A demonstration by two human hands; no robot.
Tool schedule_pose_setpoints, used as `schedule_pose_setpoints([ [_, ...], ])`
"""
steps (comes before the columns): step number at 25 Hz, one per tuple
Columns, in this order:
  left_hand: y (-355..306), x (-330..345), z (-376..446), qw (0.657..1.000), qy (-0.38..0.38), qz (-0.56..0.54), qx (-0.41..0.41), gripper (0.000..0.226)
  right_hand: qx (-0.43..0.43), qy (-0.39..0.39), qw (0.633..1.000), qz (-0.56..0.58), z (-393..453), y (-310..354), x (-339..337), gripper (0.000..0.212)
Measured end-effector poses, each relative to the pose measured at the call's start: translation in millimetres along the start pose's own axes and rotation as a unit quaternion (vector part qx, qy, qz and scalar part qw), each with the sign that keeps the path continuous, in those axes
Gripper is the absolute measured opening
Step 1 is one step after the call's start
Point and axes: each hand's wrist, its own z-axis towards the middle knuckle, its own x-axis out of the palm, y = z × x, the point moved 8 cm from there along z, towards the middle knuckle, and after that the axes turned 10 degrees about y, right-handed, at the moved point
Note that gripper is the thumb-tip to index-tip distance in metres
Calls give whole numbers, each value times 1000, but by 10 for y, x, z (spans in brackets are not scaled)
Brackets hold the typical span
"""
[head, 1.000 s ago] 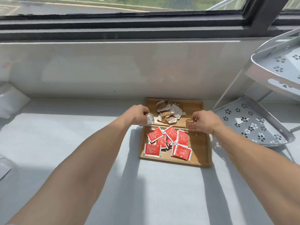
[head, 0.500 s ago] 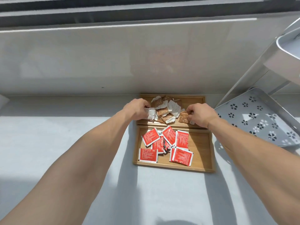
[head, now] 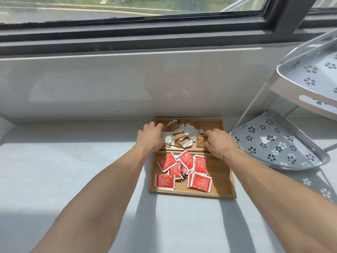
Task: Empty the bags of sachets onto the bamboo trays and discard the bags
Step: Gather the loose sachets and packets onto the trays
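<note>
Two bamboo trays lie end to end against the wall. The far tray (head: 215, 125) holds a heap of brown and white sachets (head: 182, 134). The near tray (head: 218, 172) holds several red sachets (head: 184, 167). My left hand (head: 151, 137) is over the far tray's left edge, fingers spread, with a white sachet (head: 168, 139) lying beside its fingertips. My right hand (head: 218, 143) hovers at the far tray's right side, fingers apart, its thumb touching a brown sachet (head: 200, 141) that lies flat on the tray.
A silver corner rack with flower-shaped holes stands at the right, its lower shelf (head: 284, 143) close to the trays and an upper shelf (head: 310, 77) above. A white soft packet (head: 4, 129) shows at the left edge. A window runs along the back.
Both hands moved from the near tray's far end to the far tray. The white sachet and the brown sachet they held now lie on the far tray.
</note>
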Motion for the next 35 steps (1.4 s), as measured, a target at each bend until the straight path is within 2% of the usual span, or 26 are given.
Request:
schedule_pose_setpoints([
  [6,-116,-15,-432,1000,18,-13,14,51,21,11,1000,-18,-499,-16,-132,45],
  [10,-217,36,-808,998,53,-14,38,52,27,47,998,-25,-906,-32,-130,40],
  [16,-519,279,-1415,989,121,3,85,44,47,91,994,20,-1752,-306,65,44],
  [21,-972,565,-1806,968,198,11,150,46,99,117,987,40,-2498,-847,214,45],
  [27,-1864,809,-2246,949,219,57,219,49,163,112,974,110,-3379,-1764,482,42],
  [35,-3302,1159,-2688,923,244,91,285,48,276,83,938,192,-4633,-3081,924,41],
])
